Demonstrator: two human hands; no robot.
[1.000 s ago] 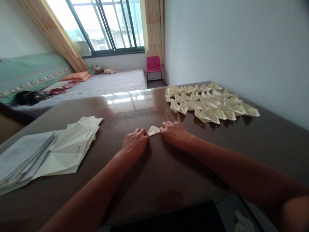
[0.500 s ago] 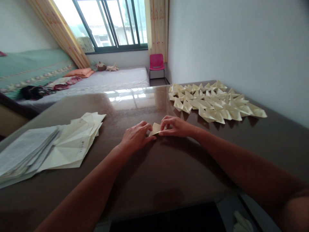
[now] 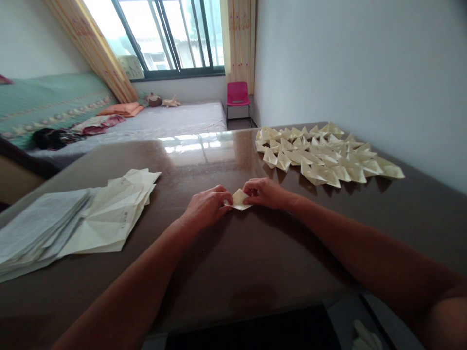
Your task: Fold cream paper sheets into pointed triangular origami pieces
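A small cream folded paper [image 3: 240,200] is held at the middle of the brown table [image 3: 204,301]. My left hand [image 3: 209,204] pinches its left end between thumb and fingers. At the other end my right hand [image 3: 265,193] grips it, with the fingers curled over its right side. The paper has a raised peak between the hands and a low point toward me. Parts of both its ends are hidden by my fingers.
Several folded cream paper boats [image 3: 324,155] stand in rows at the table's right, near the wall. Creased cream sheets [image 3: 109,214] and a stack of greyish paper [image 3: 40,223] lie on the left. Beyond the table are a bed [image 3: 182,116] and a pink chair [image 3: 237,93].
Both hands have shifted their hold on the folded paper. It has gone from a flat triangle to a shape opened toward me. The camera view has turned slightly left and down.
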